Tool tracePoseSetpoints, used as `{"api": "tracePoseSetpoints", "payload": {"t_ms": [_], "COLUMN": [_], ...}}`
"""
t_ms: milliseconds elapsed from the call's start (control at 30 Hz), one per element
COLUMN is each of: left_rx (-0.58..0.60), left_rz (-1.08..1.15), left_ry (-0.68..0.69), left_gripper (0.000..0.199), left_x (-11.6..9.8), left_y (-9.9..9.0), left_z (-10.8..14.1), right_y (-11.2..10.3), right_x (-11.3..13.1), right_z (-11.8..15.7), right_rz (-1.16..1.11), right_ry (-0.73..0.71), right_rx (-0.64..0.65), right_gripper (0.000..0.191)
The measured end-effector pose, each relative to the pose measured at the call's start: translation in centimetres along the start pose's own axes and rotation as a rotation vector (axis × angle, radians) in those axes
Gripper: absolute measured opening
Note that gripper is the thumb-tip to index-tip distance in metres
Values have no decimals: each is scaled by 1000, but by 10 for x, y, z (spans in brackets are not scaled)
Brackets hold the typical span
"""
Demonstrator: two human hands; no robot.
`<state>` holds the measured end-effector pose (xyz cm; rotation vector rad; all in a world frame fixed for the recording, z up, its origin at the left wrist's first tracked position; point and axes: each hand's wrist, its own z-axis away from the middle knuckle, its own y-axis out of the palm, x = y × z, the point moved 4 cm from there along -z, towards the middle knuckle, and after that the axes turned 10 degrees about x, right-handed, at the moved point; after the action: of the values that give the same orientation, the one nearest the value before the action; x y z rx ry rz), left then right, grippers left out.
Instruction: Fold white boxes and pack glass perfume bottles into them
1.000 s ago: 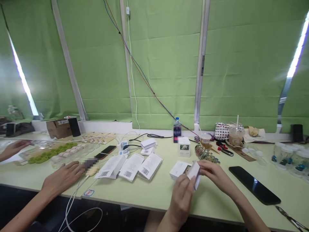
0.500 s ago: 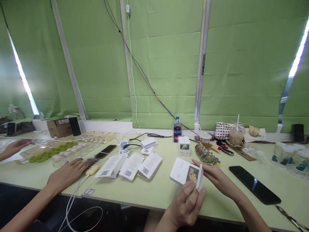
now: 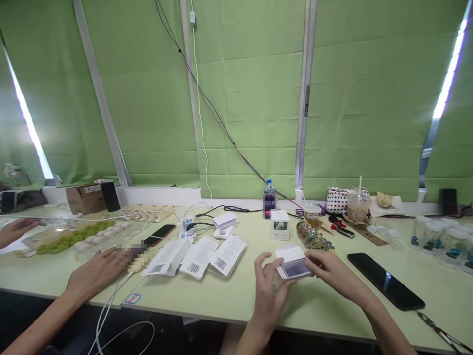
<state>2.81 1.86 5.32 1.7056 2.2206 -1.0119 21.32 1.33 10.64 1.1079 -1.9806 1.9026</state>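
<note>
A small white cardboard box [image 3: 289,253] is held above the table's front part, its flap raised and its open end turned toward me, showing a dark inside. My left hand [image 3: 266,288] grips the box's left side, thumb and fingers bent around it. On the right edge my right hand [image 3: 328,271] pinches the box by its end. Behind it stands an upright white carton [image 3: 280,225] with a flower picture. To the left lie several flat white packets with barcodes [image 3: 226,255]. A stack of shiny round tins or discs [image 3: 314,237] sits beyond my right hand.
A large black phone [image 3: 385,281] and scissors [image 3: 441,330] lie at right, near clear jars [image 3: 436,239]. Drink cups [image 3: 357,209] and a bottle [image 3: 269,199] stand at the back. At left, another person's hand [image 3: 98,271] rests by a smaller phone [image 3: 159,235] and a cable.
The box has been turned, so its picture side is out of sight and its open end shows. My left hand has moved left and up to its left side.
</note>
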Motion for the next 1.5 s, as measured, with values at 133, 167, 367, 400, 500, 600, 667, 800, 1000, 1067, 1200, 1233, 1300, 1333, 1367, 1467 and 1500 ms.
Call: {"api": "tracePoseSetpoints", "payload": {"t_ms": [133, 167, 367, 400, 500, 600, 667, 800, 1000, 1067, 1200, 1233, 1300, 1333, 1367, 1467, 1500], "left_rx": [84, 117, 202, 198, 177, 148, 122, 80, 135, 190, 184, 179, 171, 169, 169, 179, 174], "left_rz": [285, 271, 21, 8, 26, 83, 131, 256, 521, 556, 509, 483, 415, 380, 348, 272, 236], "left_ry": [-253, -247, -130, -125, -138, -165, -188, -246, -509, -575, -532, -522, -530, -539, -548, -565, -565], "left_gripper": [41, 40, 41, 43, 44, 42, 40, 44, 88, 86, 63, 59, 57, 58, 60, 65, 65], "left_x": [21, 24, 38, 39, 41, 40, 40, 41, 55, 62, 70, 71, 75, 76, 76, 73, 72], "left_y": [-1, -2, -4, -3, -1, -2, -5, -9, 0, 3, -1, -3, -5, -6, -7, -11, -13], "left_z": [-8, -9, -3, -2, 2, 3, 3, 3, 5, 6, 7, 8, 9, 9, 9, 8, 8], "right_y": [22, 26, 39, 40, 41, 43, 44, 47, 25, 6, -21, -24, -27, -27, -27, -25, -25], "right_x": [-13, -14, -7, -7, -7, -8, -6, 0, -25, -48, -100, -112, -132, -139, -146, -156, -157], "right_z": [-10, -13, -19, -20, -20, -22, -22, -23, -19, -17, -21, -24, -33, -37, -41, -46, -46], "right_rz": [-83, -92, -59, -52, -36, -39, -53, -101, -91, 58, 187, 221, 277, 298, 317, 354, 361], "right_ry": [158, 174, 190, 193, 198, 204, 199, 160, 182, 257, 382, 406, 431, 438, 446, 464, 467], "right_rx": [37, 29, -46, -54, -72, -82, -80, -57, -177, -348, -492, -497, -469, -448, -428, -379, -366], "right_gripper": [40, 40, 44, 44, 43, 43, 44, 45, 45, 37, 33, 35, 38, 38, 37, 29, 27]}}
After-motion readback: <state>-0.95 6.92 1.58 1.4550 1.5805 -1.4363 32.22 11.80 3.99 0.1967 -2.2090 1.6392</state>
